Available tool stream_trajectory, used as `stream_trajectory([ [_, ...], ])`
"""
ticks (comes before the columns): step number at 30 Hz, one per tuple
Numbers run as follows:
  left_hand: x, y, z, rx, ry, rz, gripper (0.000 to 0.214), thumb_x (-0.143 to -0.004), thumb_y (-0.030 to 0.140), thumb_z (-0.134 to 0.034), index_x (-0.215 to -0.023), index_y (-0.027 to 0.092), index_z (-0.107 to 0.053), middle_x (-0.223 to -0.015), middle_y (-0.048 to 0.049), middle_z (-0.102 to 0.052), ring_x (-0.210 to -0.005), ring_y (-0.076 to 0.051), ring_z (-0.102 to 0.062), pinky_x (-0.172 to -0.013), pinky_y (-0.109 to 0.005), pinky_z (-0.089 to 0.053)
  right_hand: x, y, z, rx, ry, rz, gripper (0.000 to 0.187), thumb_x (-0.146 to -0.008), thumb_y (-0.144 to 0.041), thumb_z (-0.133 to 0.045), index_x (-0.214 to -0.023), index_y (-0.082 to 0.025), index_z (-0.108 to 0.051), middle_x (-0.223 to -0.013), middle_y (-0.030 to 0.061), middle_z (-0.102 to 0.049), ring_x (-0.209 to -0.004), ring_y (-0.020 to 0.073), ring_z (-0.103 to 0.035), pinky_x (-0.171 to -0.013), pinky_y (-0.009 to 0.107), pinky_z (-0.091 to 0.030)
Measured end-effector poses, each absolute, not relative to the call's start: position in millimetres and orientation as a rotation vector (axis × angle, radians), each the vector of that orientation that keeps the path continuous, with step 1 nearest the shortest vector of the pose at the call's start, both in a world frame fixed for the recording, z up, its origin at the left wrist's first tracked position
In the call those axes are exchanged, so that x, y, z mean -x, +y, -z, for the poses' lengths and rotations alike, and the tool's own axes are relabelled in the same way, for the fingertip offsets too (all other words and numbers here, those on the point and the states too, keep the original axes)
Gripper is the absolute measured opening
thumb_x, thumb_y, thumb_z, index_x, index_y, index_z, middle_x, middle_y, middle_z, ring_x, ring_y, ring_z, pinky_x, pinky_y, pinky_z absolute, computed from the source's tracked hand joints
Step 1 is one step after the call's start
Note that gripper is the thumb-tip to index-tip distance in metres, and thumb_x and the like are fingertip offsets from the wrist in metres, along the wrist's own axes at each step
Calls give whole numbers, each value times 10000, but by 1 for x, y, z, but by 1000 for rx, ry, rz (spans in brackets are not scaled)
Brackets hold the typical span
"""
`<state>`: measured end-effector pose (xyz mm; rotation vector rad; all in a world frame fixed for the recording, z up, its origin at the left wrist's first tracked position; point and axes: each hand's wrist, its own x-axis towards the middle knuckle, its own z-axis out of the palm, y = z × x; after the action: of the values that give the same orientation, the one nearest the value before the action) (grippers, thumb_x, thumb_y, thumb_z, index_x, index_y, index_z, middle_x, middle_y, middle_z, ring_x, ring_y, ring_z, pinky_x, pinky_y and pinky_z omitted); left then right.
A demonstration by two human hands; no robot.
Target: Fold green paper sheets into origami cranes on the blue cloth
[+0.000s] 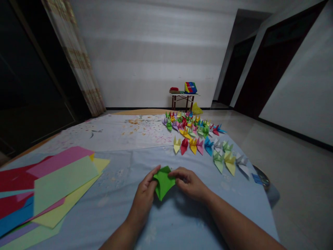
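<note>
A partly folded piece of bright green origami paper (164,184) is held between my two hands, just above the blue part of the tablecloth. One corner points down toward me and its upper flap stands raised. My left hand (147,187) pinches its left edge between thumb and fingers. On the opposite side, my right hand (187,181) grips the right edge, with the index finger on top near the upper flap. The hidden undersides of the fingers do not show.
Coloured paper sheets (65,180) lie overlapping at the left. Finished paper cranes (193,146) stand in rows and a dense cluster toward the table's far right. Past the tablecloth (117,205), a small stand (185,94) carries a colourful package (190,87). A stool (272,194) shows beyond the right edge.
</note>
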<state>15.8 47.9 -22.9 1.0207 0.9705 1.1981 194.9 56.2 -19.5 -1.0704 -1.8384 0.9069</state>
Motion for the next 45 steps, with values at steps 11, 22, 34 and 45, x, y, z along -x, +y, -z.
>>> stream_trajectory([
  [11, -19, 47, 12, -760, 950, -1212, 604, -616, 263, -647, -1185, 107, -518, -942, -105, -692, -763, -186, -642, -668, -248, -474, -202, 60, 23, 943, -2069, -481, 208, -750, -230, -624, -957, -229, -643, -1019, 68, -514, -956, 168, -500, -831, 326, -425],
  [22, -15, 53, 26, -835, 948, -1242, 639, -624, 300, -650, -1215, 122, -485, -938, -100, -687, -724, -183, -638, -623, -251, -470, -191, 54, 10, 956, -2256, 20, 125, -804, -317, -580, -879, -301, -680, -884, 44, -612, -856, 179, -447, -730, 341, -302],
  [34, -14, 51, 25, -1034, 1001, -1215, 473, -680, 279, -569, -1134, 147, -574, -1101, -81, -639, -965, -208, -593, -791, -282, -460, -199, 60, 18, 914, -2020, -546, 100, -731, -331, -653, -747, -234, -670, -799, 44, -632, -828, 180, -525, -777, 351, -398],
  [45, -20, 47, 17, -1137, 1065, -1202, 618, -632, 174, -534, -1242, 135, -447, -1035, -84, -651, -896, -207, -613, -702, -271, -477, -198, 58, 16, 1053, -1822, -476, 128, -801, -279, -552, -730, -186, -605, -714, 37, -600, -761, 159, -526, -721, 297, -418],
])
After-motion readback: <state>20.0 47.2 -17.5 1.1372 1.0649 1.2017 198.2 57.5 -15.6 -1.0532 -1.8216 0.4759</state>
